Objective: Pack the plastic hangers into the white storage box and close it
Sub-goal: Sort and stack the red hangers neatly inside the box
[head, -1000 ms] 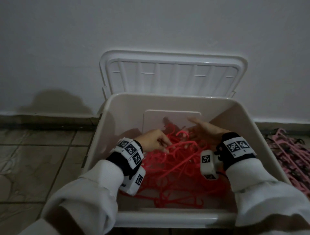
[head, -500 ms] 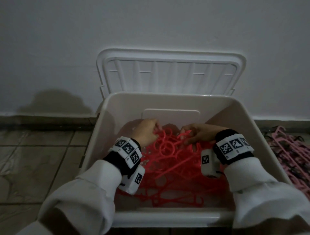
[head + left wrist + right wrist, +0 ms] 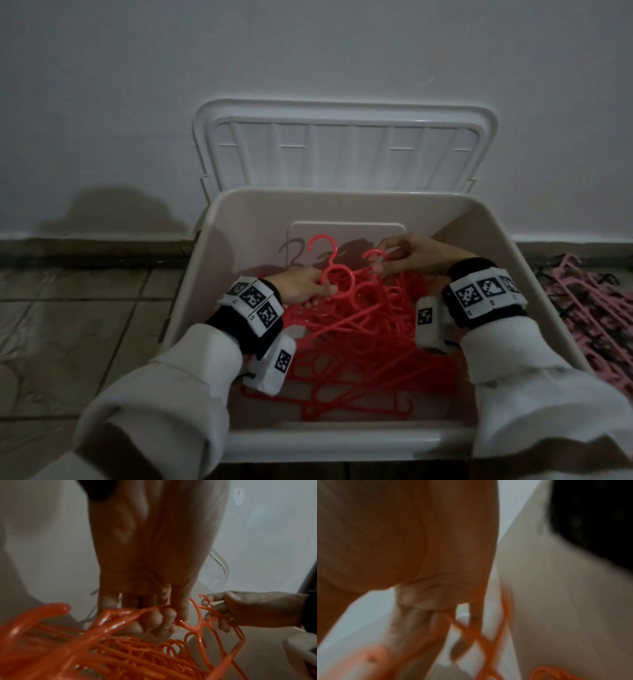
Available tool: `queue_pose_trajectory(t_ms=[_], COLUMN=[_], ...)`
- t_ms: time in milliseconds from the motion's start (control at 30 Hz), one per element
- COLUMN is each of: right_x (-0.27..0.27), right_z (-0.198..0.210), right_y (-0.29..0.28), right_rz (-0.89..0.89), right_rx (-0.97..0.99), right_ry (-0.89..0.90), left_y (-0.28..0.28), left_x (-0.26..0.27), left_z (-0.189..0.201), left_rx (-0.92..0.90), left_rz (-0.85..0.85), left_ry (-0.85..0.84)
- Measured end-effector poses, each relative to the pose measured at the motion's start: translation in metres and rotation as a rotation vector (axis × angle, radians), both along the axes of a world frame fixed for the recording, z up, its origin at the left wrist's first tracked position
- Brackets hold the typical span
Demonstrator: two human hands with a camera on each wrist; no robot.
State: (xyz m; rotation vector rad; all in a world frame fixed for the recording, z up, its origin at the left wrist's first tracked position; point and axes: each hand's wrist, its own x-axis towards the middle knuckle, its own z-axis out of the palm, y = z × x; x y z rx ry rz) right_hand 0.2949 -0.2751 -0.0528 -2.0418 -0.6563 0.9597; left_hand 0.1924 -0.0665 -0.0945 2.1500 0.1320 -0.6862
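Head view: both hands deep in the white storage box (image 3: pixel 219 240) among red hangers (image 3: pixel 359 329).

The left hand (image 3: pixel 301 286), centre of the frame, curls its fingers (image 3: pixel 154 620) round a hanger neck — its hook stands up against the box's back wall. The right hand (image 3: pixel 418 257), just right of centre, pinches another hook (the right wrist view is blurred). The lid (image 3: pixel 342 147) leans open against the wall; pink hangers (image 3: pixel 589 308) lie at the right edge — outside the box.

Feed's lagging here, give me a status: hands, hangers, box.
Left hand grips a red hanger; right hand pinches another's hook. Both inside white box. Lid open against wall. Pink hangers outside, on the floor.
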Motion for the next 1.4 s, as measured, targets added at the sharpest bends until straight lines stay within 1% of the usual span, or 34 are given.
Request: queue_pose_trajectory(t_ms=[67, 133, 233, 300, 400, 500, 567, 633, 733, 867, 967, 1033, 1133, 1233, 1300, 1333, 1400], right_x=[0.003, 0.006, 0.011, 0.016, 0.018, 0.017, 0.016, 0.013, 0.013, 0.014, 0.011, 0.009, 0.011, 0.013, 0.012, 0.012, 0.012], right_z=[-0.004, -0.010, -0.020, -0.026, -0.025, -0.028, -0.033, -0.037, -0.045, -0.046, -0.044, -0.044, -0.040, -0.033, -0.029, -0.027, -0.025], right_y=[0.000, -0.002, -0.010, -0.014, -0.015, -0.014, -0.011, -0.007, -0.004, -0.007, -0.009, -0.010, -0.012, -0.012, -0.013, -0.014, -0.017], right_rz=[-0.122, -0.162, -0.016, 0.050, 0.100, 0.191, 0.216, 0.212, 0.258, 0.262, 0.266, 0.227, 0.141, 0.077, 0.052, 0.026, -0.033], right_rx=[-0.014, -0.093, -0.323, -0.413, -0.477, -0.599, -0.664, -0.680, -0.704, -0.692, -0.663, -0.622, -0.517, -0.398, -0.353, -0.324, -0.247], right_ry=[0.001, -0.060, -0.139, -0.168, -0.139, -0.061, -0.089, -0.087, -0.089, -0.136, -0.093, -0.102, -0.128, -0.054, -0.023, -0.002, 0.060], left_y=[0.002, 0.007, 0.010, 0.009, 0.007, 0.005, 0.004, 0.004, 0.005, 0.004, 0.003, 0.003, -0.002, -0.007, -0.007, -0.006, -0.005], left_x=[-0.001, -0.002, -0.002, -0.003, -0.003, -0.004, -0.004, -0.003, -0.002, 0.001, 0.000, 0.000, 0.000, 0.001, 0.001, 0.000, -0.001], left_z=[0.002, 0.001, -0.002, -0.004, 0.000, 0.002, 0.003, 0.001, 0.002, -0.001, 0.000, 0.000, 0.001, 0.004, 0.004, 0.003, 0.001], left_rx=[0.115, 0.160, 0.199, 0.224, 0.228, 0.098, 0.055, 0.079, 0.154, 0.105, 0.086, 0.110, 0.116, 0.055, 0.035, -0.005, -0.149], left_rz=[-0.019, 0.003, 0.015, 0.029, 0.019, 0.022, 0.033, 0.024, 0.021, 0.125, 0.186, 0.194, 0.162, 0.103, 0.125, 0.171, 0.293], left_ry=[-0.017, 0.000, 0.029, 0.068, 0.095, 0.115, 0.117, 0.106, 0.108, 0.152, 0.170, 0.153, 0.072, -0.032, -0.088, -0.094, -0.082])
